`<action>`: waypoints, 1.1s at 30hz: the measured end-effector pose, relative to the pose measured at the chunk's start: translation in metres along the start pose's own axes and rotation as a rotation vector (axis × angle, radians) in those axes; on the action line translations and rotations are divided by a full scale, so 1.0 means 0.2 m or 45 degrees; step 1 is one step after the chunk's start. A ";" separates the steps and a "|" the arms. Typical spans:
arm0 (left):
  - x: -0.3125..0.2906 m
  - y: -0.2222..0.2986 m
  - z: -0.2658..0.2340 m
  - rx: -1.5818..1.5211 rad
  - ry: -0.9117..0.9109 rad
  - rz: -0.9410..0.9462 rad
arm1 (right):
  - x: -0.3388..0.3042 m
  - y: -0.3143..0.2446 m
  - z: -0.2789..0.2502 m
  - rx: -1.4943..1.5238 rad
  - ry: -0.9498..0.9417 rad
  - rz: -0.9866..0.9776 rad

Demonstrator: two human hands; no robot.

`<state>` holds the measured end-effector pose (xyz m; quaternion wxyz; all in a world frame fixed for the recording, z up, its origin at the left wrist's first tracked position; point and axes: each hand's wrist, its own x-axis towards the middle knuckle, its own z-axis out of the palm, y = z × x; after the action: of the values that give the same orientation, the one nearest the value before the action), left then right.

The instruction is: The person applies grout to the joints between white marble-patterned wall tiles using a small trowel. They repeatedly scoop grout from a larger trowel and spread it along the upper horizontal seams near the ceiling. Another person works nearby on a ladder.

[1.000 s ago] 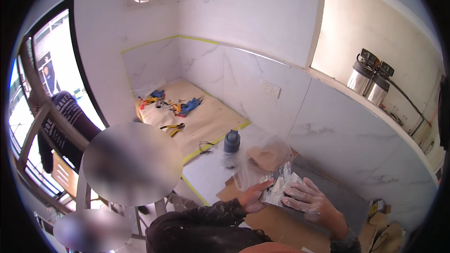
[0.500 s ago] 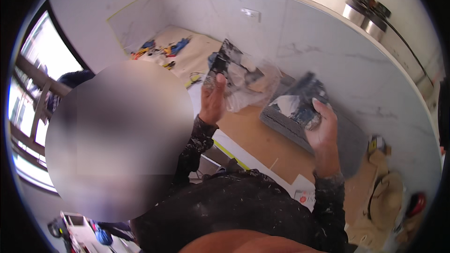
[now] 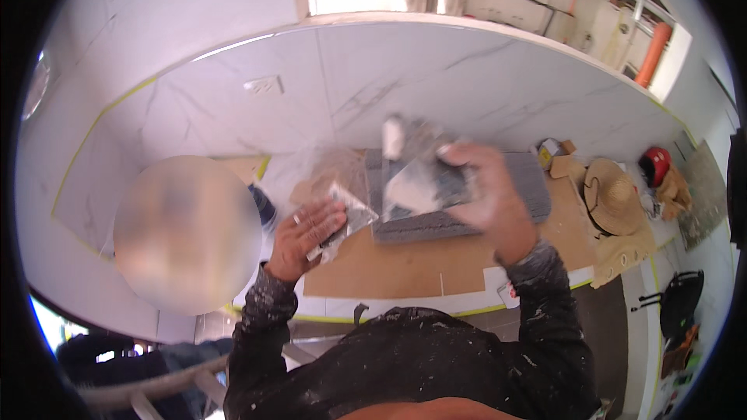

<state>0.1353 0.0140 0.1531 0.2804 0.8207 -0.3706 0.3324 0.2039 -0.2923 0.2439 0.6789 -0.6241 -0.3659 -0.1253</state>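
My right hand [image 3: 494,198], blurred by motion, grips a flat scraper [image 3: 447,190] with a lump of white filler [image 3: 412,189] on its face. To the left, my left hand [image 3: 299,237] has its fingers wrapped over a second, smaller-looking flat scraper [image 3: 356,216], smeared white. The two tools are apart, held up at about the same height. Behind them lies a grey, rough-sided block [image 3: 506,187] on a brown sheet [image 3: 405,276].
Clear plastic wrapping [image 3: 319,167] lies left of the block. A straw hat [image 3: 611,196] and a red helmet [image 3: 655,165] sit at the right. Marbled wall panels [image 3: 436,85] stand behind. Ladder rails [image 3: 156,393] cross the lower left; a blurred disc hides part of the left side.
My view has swung to the right. The left scraper, earlier held upright, is now lower and tilted toward the right one. Both hands keep their tools.
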 end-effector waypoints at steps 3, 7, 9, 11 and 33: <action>-0.19 -0.10 0.08 -0.383 -0.144 -0.638 | 0.34 -0.10 -0.29 -0.247 0.210 0.267; -0.43 -0.19 0.34 -0.906 0.334 -1.233 | 1.00 -0.07 -0.68 -1.226 0.119 -0.011; -0.50 -0.23 0.43 -0.969 0.362 -1.381 | 1.30 0.09 -0.75 -1.675 -0.118 -0.383; -0.51 -0.26 0.51 -0.913 0.427 -1.345 | 1.61 0.28 -0.74 -1.653 -0.398 0.024; -0.47 -0.33 0.56 -0.779 0.374 -1.471 | 1.85 0.79 -0.92 -1.948 -0.814 0.129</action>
<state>0.1784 0.0120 -0.0016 0.6810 0.7169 0.0929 0.1170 0.6247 -0.3285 0.3740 -0.0648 -0.9346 -0.3264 -0.1254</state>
